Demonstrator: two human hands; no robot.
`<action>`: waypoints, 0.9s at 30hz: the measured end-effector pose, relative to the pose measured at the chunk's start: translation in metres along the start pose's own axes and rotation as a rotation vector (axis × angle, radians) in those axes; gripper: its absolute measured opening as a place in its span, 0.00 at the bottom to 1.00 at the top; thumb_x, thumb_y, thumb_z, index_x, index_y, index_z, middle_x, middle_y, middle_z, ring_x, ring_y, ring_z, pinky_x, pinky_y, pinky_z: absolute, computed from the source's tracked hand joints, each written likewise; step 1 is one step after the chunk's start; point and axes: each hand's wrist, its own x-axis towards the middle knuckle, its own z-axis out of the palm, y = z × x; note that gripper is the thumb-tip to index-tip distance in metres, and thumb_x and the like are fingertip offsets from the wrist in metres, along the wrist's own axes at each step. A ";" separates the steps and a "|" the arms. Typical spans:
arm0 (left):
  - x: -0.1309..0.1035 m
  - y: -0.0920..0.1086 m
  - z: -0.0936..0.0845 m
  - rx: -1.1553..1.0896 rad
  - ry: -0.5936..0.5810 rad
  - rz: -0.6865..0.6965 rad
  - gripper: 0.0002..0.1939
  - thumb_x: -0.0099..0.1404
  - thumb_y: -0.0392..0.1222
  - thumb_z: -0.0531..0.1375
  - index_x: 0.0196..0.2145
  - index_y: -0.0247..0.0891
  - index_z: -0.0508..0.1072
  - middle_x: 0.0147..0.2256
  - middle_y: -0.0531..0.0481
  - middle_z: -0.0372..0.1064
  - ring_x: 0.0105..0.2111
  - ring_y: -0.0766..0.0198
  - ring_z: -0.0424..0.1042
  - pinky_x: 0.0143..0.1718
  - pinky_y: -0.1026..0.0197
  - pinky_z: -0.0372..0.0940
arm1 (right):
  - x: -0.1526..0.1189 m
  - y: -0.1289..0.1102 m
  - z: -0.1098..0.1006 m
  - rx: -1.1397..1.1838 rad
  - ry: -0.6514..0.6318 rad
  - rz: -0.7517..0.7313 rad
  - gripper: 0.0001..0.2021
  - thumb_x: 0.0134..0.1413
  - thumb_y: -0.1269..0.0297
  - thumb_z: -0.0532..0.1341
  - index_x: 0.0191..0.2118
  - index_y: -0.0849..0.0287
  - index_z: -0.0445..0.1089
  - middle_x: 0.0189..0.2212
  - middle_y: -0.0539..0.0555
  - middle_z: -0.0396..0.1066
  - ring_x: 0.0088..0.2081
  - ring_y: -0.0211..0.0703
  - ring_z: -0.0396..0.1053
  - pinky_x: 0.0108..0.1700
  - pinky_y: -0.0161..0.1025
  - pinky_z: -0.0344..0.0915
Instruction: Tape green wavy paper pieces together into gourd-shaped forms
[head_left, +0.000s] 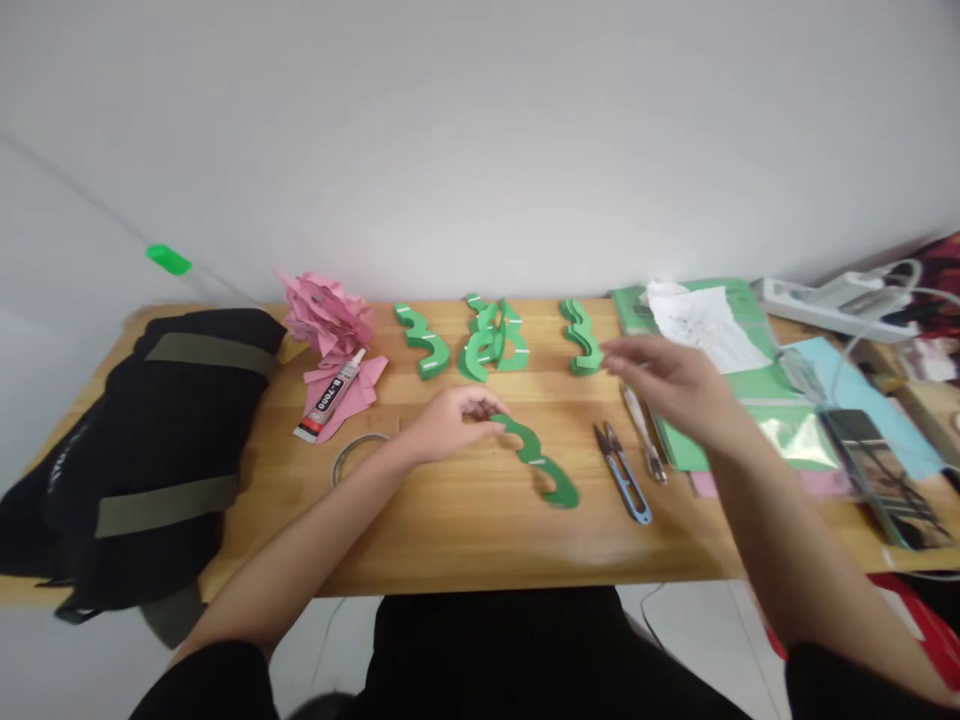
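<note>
My left hand (pixel 459 424) pinches one end of a wavy green paper cutout (pixel 531 450) with a pale strip across its middle. The rest of the cutout reaches right and toward me, just over the table. My right hand (pixel 671 378) is raised, slightly blurred, with its fingers stretched leftward and nothing seen in them. Its fingertips are beside a stack of similar green cutouts (pixel 582 340); whether they touch it I cannot tell. Farther left at the back lie a middle group of green cutouts (pixel 480 345) and another green stack (pixel 424 343).
On the left are a black bag (pixel 172 430), crumpled pink paper (pixel 328 312), a B-7000 glue tube (pixel 328 398) and a ring (pixel 346 458). On the right lie thread snips (pixel 624 475), a white pen-like tool (pixel 643 432), green sheets (pixel 686 445), a phone (pixel 885 475) and a power strip (pixel 832 308).
</note>
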 end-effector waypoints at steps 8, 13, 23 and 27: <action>-0.014 0.050 -0.006 -0.317 0.147 0.136 0.06 0.58 0.38 0.63 0.34 0.35 0.71 0.26 0.52 0.74 0.30 0.66 0.75 0.37 0.61 0.70 | -0.038 -0.069 0.048 0.486 -0.127 -0.045 0.10 0.54 0.60 0.63 0.39 0.60 0.74 0.32 0.54 0.77 0.29 0.38 0.73 0.30 0.36 0.70; -0.029 0.069 -0.008 -0.249 0.189 0.174 0.08 0.57 0.37 0.64 0.36 0.36 0.75 0.33 0.50 0.75 0.34 0.65 0.74 0.33 0.64 0.69 | -0.038 -0.080 0.031 0.351 -0.093 -0.125 0.06 0.52 0.64 0.63 0.35 0.58 0.75 0.24 0.50 0.74 0.23 0.36 0.67 0.23 0.34 0.64; -0.044 0.097 -0.015 -0.025 0.190 0.260 0.07 0.63 0.36 0.60 0.29 0.38 0.77 0.26 0.55 0.76 0.27 0.70 0.73 0.26 0.70 0.65 | -0.048 -0.096 0.007 0.272 -0.092 -0.235 0.02 0.52 0.67 0.63 0.32 0.56 0.74 0.24 0.48 0.73 0.22 0.34 0.66 0.22 0.33 0.62; -0.048 0.100 -0.011 0.334 0.339 0.465 0.06 0.65 0.34 0.60 0.30 0.38 0.76 0.27 0.57 0.75 0.26 0.73 0.71 0.27 0.70 0.63 | -0.049 -0.098 0.005 0.304 -0.058 -0.237 0.02 0.53 0.66 0.63 0.33 0.55 0.74 0.28 0.49 0.75 0.27 0.36 0.70 0.28 0.34 0.67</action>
